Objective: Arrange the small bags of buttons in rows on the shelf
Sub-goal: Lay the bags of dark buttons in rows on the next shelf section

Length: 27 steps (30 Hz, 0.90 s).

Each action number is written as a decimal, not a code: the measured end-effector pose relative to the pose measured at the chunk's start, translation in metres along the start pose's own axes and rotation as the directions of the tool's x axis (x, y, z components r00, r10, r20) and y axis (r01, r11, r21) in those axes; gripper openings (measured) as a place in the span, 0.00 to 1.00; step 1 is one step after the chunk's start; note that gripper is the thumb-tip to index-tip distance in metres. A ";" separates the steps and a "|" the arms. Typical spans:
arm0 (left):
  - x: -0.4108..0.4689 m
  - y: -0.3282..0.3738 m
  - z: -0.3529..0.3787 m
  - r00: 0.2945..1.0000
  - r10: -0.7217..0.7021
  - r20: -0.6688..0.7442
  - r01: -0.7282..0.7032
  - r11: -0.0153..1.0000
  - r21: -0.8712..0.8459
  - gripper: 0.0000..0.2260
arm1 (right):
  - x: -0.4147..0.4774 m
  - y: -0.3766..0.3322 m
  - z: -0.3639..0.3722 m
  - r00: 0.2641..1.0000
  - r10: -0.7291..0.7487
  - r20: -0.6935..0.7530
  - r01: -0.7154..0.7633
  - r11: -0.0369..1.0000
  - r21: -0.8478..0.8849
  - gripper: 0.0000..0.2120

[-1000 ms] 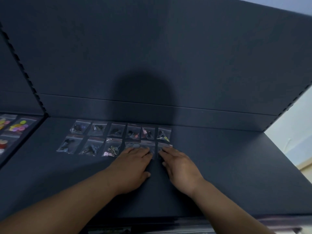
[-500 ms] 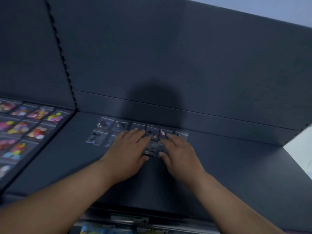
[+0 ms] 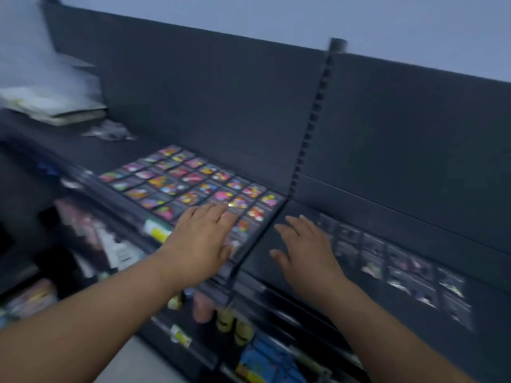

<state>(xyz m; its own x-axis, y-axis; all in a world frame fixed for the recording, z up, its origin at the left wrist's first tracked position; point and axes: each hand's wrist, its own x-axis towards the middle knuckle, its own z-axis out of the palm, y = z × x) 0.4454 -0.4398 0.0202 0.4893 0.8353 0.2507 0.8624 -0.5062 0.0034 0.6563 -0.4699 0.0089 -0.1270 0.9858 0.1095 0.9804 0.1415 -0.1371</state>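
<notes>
Frame blurred. My left hand [image 3: 201,241] is at centre, grip apart, fingers straight, holding nothing, over the near right corner of the colourful button bags [image 3: 193,183], which lie in a neat grid on the left shelf [image 3: 116,156] section. I cannot tell whether it touches them. My right hand [image 3: 307,250] is right of centre, grip also apart and empty, fingers spread over bare shelf just left of the dark button bags [image 3: 398,261], which lie in rows running to the right edge. A loose heap of clear bags [image 3: 110,132] and a pale stack [image 3: 55,106] are in the upper left.
</notes>
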 end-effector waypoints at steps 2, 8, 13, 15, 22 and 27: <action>-0.028 -0.045 -0.011 0.997 -0.071 0.001 0.071 0.997 0.026 0.29 | 0.013 -0.046 0.005 0.999 -0.054 0.009 0.054 0.998 0.014 0.26; -0.105 -0.156 -0.039 0.985 -0.172 -0.027 0.174 0.983 0.061 0.29 | 0.048 -0.181 0.021 0.978 -0.205 -0.024 0.206 0.979 0.012 0.26; -0.144 -0.223 -0.058 0.963 -0.267 -0.032 0.267 0.963 0.025 0.29 | 0.072 -0.266 0.022 0.962 -0.273 0.004 0.272 0.961 0.048 0.26; -0.153 -0.246 -0.064 0.956 -0.293 -0.028 0.294 0.955 0.040 0.28 | 0.085 -0.290 0.022 0.955 -0.296 0.011 0.295 0.954 0.054 0.26; -0.144 -0.310 -0.064 0.932 -0.362 -0.011 0.362 0.932 0.002 0.29 | 0.148 -0.335 0.022 0.939 -0.343 0.009 0.343 0.939 0.014 0.26; -0.109 -0.361 -0.055 0.924 -0.381 -0.011 0.381 0.924 0.000 0.28 | 0.216 -0.349 0.039 0.935 -0.354 -0.022 0.354 0.935 0.021 0.25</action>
<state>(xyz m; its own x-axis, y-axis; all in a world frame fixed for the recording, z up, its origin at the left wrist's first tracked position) 0.0741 -0.3596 0.0448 0.1222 0.9629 0.2406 0.9838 -0.1496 0.0992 0.2810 -0.3026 0.0416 -0.4621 0.8700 0.1721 0.8686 0.4831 -0.1098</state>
